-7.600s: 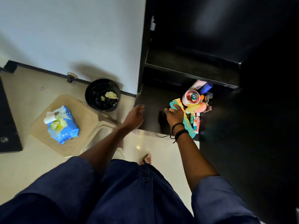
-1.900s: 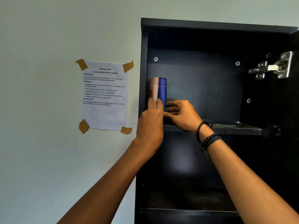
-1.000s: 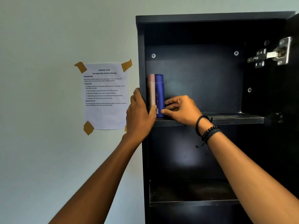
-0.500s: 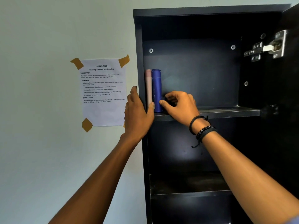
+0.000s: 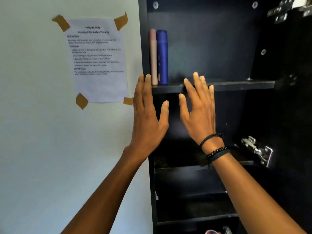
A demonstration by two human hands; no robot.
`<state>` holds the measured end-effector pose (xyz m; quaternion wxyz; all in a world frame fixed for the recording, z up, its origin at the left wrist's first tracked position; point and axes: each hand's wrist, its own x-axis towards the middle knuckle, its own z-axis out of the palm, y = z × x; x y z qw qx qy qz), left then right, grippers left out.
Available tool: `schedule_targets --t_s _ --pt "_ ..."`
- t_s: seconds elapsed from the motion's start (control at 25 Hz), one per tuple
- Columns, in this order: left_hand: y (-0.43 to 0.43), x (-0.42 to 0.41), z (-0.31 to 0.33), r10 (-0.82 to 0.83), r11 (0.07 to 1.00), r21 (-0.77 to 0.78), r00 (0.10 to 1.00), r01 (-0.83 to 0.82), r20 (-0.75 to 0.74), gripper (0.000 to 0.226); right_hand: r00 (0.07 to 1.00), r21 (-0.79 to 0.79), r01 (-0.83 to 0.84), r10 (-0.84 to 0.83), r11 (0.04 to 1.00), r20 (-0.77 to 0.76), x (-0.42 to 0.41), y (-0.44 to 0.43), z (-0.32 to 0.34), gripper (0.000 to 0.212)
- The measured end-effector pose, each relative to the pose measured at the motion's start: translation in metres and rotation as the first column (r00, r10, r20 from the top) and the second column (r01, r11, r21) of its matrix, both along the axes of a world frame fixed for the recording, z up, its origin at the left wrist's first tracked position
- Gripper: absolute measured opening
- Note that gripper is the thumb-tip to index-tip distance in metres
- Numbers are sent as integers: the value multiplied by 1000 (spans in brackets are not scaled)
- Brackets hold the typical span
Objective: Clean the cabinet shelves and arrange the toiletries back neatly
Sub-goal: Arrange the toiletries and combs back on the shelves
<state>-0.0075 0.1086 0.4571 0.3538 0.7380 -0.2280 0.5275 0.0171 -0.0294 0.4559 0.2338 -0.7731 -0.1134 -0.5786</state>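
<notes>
Both hands hold nothing. The right hand [image 5: 197, 114], which half a second ago had its fingertips curled against the blue bottle [image 5: 162, 56], has let go and now sits lower in the centre of the frame, fingers straight and spread, back toward the camera, in front of the shelf [image 5: 236, 85] edge. The left hand [image 5: 148, 119] has come off the cabinet [image 5: 143, 39] side wall it was wrapped around; it is flat too, fingers together and pointing up, thumb out to the right, its fingertips level with the shelf.

The blue bottle is a smooth matte cylinder standing upright at the far left end of the shelf, upper centre of the frame. Just beside it on the left, against the cabinet wall, stands a slimmer pale pink tube [image 5: 153, 56], also upright.

Black cord and bead bracelets [image 5: 214, 149] circle the right wrist. The cabinet is dark matte board with screw heads in its back panel and a metal hinge [image 5: 256, 149] at right. On the pale wall at upper left, a printed sheet [image 5: 99, 61] is held by brown tape at its corners.
</notes>
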Motion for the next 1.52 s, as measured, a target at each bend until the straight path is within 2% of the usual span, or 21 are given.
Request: schedule_targets --t_s 0.16,0.32,0.44,0.6,0.72,0.84,0.96,1.08,1.24,1.36,1.44,1.52 --pt "-8 -13 -56 -81 997 11 995 81 -51 65 991 19 -4 6 1000 -134 -17 5 -56 55" --pt "-17 -19 -119 -141 988 31 974 149 -177 59 969 74 20 -1 997 -248 -32 7 -114 56" --pt "-22 -25 -166 -136 990 -10 948 139 -289 56 940 96 52 -16 994 -341 -46 8 -160 55" --pt "-32 -57 -250 -154 987 -30 869 159 -470 54 848 121 136 -53 983 -527 -80 0 -253 54" --pt "-47 -87 -310 -195 981 -103 780 166 -595 55 761 165 224 -67 960 -646 -114 -6 -326 56" --pt "-64 -105 -359 -186 978 -76 646 195 -740 54 647 242 281 3 929 -762 -136 -15 -384 54" --pt "-74 -112 -394 -147 963 -17 475 268 -868 55 532 275 358 47 892 -845 -150 -28 -434 52" --pt "-90 -106 -421 -106 937 7 304 350 -947 58 364 210 422 48 882 -930 -161 -61 -478 49" --pt "-111 -86 -441 -7 884 96 217 457 -976 57 39 34 411 19 911 -999 -150 -124 -515 57" --pt "-121 -72 -455 55 854 121 144 506 -988 56 -126 -21 312 20 950 -992 -134 -145 -528 55" --pt "-130 -66 -467 92 865 121 83 486 -992 53 -195 -64 214 -21 975 -980 -125 -153 -536 56" --pt "-138 -64 -479 131 869 131 32 478 -991 55 -199 -80 127 -54 989 -979 -114 -161 -546 60"
